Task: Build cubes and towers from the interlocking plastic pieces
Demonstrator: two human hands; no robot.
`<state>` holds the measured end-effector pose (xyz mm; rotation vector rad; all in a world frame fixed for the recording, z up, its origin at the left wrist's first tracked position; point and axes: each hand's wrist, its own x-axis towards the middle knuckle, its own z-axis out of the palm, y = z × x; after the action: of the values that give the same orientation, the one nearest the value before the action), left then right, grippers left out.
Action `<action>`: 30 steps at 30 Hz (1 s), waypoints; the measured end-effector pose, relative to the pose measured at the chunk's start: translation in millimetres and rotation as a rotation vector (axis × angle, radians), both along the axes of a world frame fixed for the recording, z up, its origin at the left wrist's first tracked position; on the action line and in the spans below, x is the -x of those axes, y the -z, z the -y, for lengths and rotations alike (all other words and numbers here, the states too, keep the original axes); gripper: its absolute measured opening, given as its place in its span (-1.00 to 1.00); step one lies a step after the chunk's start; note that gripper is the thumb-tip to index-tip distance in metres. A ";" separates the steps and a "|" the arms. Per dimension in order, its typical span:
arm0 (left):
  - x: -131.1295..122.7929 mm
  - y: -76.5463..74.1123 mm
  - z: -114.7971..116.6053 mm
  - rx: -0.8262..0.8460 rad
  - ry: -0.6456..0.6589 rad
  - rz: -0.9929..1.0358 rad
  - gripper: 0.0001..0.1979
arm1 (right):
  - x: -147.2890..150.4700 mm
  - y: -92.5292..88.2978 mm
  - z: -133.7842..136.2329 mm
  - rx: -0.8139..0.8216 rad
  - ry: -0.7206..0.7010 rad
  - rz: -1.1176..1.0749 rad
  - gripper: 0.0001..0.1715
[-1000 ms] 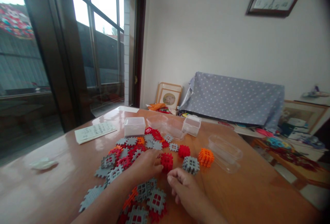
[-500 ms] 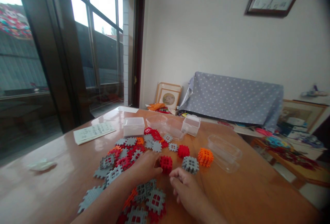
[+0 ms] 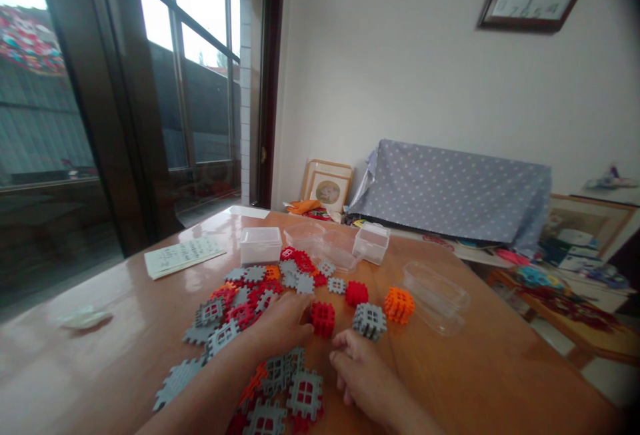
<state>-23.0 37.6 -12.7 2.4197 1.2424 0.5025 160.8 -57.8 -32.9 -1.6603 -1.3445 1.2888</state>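
My left hand (image 3: pixel 286 323) curves at the left of a red window-tile stack (image 3: pixel 323 319); I can't tell if it grips. My right hand (image 3: pixel 359 365), loosely curled, contents hidden, is near a grey stack (image 3: pixel 370 321) a knuckle bump could topple.

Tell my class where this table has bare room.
Bare table lies right of the right hand, nearer than the clear oblong container and orange stack; another patch lies between the white object and loose pieces. Those pieces crowd the left hand.

left hand (image 3: pixel 289 320): stretched forward, back upward | right hand (image 3: pixel 357 363): loosely curled | hands apart
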 end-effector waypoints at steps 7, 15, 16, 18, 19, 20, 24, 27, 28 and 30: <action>0.3 -5.2 3.7 0.034 -0.008 0.022 -0.68 | -0.8 3.0 0.3 -0.027 -0.021 -0.003 -0.71; 38.5 -11.0 -16.1 0.052 -0.114 0.296 -0.56 | 1.0 3.1 1.9 -0.015 -0.031 -0.002 -0.73; 45.8 -14.3 -19.7 0.050 -0.146 0.341 -0.61 | 0.8 3.9 2.1 -0.021 -0.038 -0.001 -0.73; 59.5 -22.4 -24.8 0.040 -0.261 0.349 -0.70 | 0.0 6.0 2.1 -0.031 -0.056 0.002 -0.72; 65.4 -26.7 -25.9 0.036 -0.340 0.324 -0.72 | -0.5 7.2 2.0 -0.032 -0.064 0.005 -0.71; 70.5 -30.8 -26.2 0.029 -0.419 0.282 -0.74 | -1.0 8.2 1.9 -0.031 -0.067 0.007 -0.69; 81.9 -41.1 -21.2 0.048 -0.545 0.078 -0.85 | -1.5 9.7 2.0 -0.024 -0.061 0.013 -0.64; 84.0 -40.9 -14.9 0.105 -0.430 0.003 -0.89 | -0.5 9.4 2.7 -0.018 -0.066 0.017 -0.60; 84.2 -39.7 -12.7 0.121 -0.380 -0.009 -0.88 | -0.1 9.2 2.8 -0.015 -0.071 0.019 -0.59; 84.2 -36.2 -8.7 0.152 -0.291 -0.026 -0.83 | 0.6 8.8 3.2 -0.014 -0.076 0.021 -0.58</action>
<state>-107.2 46.4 23.5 2.1378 1.5947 0.4395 160.3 -61.0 -41.7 -1.6311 -1.4385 1.3055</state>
